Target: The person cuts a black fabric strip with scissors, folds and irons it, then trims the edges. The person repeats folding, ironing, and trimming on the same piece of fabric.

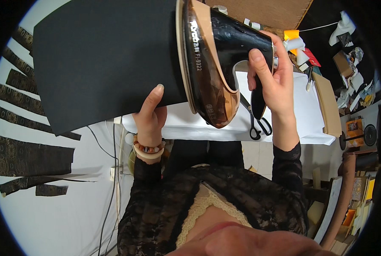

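Note:
My right hand (pixel 273 79) is wrapped round the handle of a black and copper-brown clothes iron (pixel 218 68), its thumb along the grip. The iron is tipped so that its pale soleplate edge faces left, toward a large matte black sheet (pixel 109 64). Whether the iron touches the sheet, I cannot tell. Near the sheet's lower edge, my left hand (pixel 152 109) pinches it, thumb on top and the other fingers mostly hidden beneath. Black-handled scissors (pixel 256 121) lie under the iron on the white table (pixel 177 128), their blades partly covered.
Dark patterned fabric strips (pixel 32 155) hang against the white surface at left, beside dangling black cables (pixel 113 170). A brown cardboard piece (pixel 327 106) lies at the table's right edge. Scraps and papers crowd the far right, with a packed shelf (pixel 361 200) at lower right.

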`<control>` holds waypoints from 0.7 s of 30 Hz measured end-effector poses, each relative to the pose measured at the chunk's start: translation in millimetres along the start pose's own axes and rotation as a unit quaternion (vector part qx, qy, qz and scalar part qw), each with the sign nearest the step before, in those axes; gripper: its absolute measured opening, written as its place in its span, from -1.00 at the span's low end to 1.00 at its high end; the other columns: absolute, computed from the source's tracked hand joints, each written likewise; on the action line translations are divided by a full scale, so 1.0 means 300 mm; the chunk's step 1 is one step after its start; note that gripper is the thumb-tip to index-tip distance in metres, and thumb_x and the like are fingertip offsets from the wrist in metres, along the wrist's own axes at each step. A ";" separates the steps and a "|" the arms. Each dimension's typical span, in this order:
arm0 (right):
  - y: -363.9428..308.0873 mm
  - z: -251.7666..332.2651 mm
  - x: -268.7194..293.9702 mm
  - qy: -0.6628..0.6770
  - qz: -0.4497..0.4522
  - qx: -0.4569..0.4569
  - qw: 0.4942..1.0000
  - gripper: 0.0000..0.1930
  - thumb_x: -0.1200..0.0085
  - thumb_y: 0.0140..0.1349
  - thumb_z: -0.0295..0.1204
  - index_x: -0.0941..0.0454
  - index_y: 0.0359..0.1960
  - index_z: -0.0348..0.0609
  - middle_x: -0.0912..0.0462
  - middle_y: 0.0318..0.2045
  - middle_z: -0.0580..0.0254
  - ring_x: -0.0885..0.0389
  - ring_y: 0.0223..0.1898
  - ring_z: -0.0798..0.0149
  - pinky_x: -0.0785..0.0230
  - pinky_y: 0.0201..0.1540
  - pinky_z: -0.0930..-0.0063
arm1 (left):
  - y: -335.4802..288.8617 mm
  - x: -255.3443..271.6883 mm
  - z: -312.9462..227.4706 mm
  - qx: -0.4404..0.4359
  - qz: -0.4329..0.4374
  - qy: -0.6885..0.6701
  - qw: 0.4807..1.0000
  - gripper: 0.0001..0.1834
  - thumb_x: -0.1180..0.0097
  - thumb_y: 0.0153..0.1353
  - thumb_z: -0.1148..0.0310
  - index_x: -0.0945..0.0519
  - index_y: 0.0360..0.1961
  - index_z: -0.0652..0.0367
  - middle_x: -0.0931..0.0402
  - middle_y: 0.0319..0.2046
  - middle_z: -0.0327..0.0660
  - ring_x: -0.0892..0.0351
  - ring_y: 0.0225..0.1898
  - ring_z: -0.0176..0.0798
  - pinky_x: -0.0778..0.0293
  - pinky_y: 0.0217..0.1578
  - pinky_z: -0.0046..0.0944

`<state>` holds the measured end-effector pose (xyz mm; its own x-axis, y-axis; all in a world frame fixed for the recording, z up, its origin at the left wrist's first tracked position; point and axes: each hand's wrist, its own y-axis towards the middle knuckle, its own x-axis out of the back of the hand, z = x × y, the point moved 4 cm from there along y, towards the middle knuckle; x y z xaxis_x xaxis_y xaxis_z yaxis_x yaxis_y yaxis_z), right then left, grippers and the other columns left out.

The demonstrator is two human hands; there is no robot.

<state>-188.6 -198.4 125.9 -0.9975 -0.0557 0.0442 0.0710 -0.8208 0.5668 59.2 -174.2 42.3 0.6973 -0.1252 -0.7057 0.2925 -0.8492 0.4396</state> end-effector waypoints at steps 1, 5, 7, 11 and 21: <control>-0.013 -0.006 0.006 0.020 0.001 -0.013 1.000 -0.56 -0.19 0.36 -0.28 -0.38 0.16 -0.20 -0.49 -0.57 0.46 -0.36 -0.71 0.60 -0.19 -0.66 0.70 | -0.007 -0.005 -0.005 0.005 0.002 -0.010 1.000 -0.48 -0.18 0.11 0.72 -0.47 0.13 0.20 -0.56 -0.04 -0.15 -0.61 -0.04 -0.22 -0.53 0.05 -0.27; -0.064 -0.045 0.008 0.075 -0.003 -0.054 0.996 -0.60 -0.14 0.39 -0.29 -0.37 0.14 -0.22 -0.47 -0.58 0.42 -0.36 -0.71 0.57 -0.19 -0.67 0.67 | -0.031 0.037 -0.021 0.022 0.044 0.015 0.999 -0.37 -0.08 0.13 0.66 -0.33 0.28 0.22 -0.46 0.14 -0.06 -0.52 0.17 -0.08 -0.43 0.24 -0.07; -0.090 -0.072 0.009 0.091 -0.015 -0.085 0.992 -0.60 -0.14 0.39 -0.29 -0.36 0.14 -0.22 -0.46 -0.57 0.41 -0.36 -0.71 0.55 -0.21 -0.67 0.65 | -0.041 0.037 -0.016 0.029 0.028 0.023 0.999 -0.38 -0.08 0.12 0.66 -0.34 0.26 0.23 -0.46 0.13 -0.05 -0.52 0.16 -0.08 -0.42 0.24 -0.07; -0.150 -0.132 -0.014 0.176 -0.027 -0.150 0.973 -0.63 -0.10 0.42 -0.28 -0.34 0.12 -0.18 -0.42 -0.57 0.36 -0.36 -0.71 0.50 -0.25 -0.66 0.61 | -0.037 0.035 -0.028 0.052 -0.006 -0.013 0.999 -0.39 -0.11 0.10 0.61 -0.37 0.24 0.26 -0.47 0.12 -0.05 -0.52 0.14 -0.06 -0.43 0.23 -0.06; -0.231 -0.109 0.104 0.278 -0.069 -0.168 0.943 -0.72 0.04 0.49 -0.19 -0.33 0.05 -0.08 -0.41 -0.56 0.30 -0.39 -0.69 0.46 -0.34 -0.66 0.58 | 0.021 -0.015 -0.076 0.096 -0.030 -0.067 0.993 -0.46 -0.04 0.17 0.58 -0.36 0.22 0.42 -0.46 0.15 0.10 -0.46 0.22 0.06 -0.38 0.28 0.05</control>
<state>-224.8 -161.9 61.1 -0.8516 -0.1484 -0.5027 0.0279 -0.9705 0.2393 72.9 -167.3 60.9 0.5854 -0.1273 -0.8007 0.1914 -0.9380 0.2891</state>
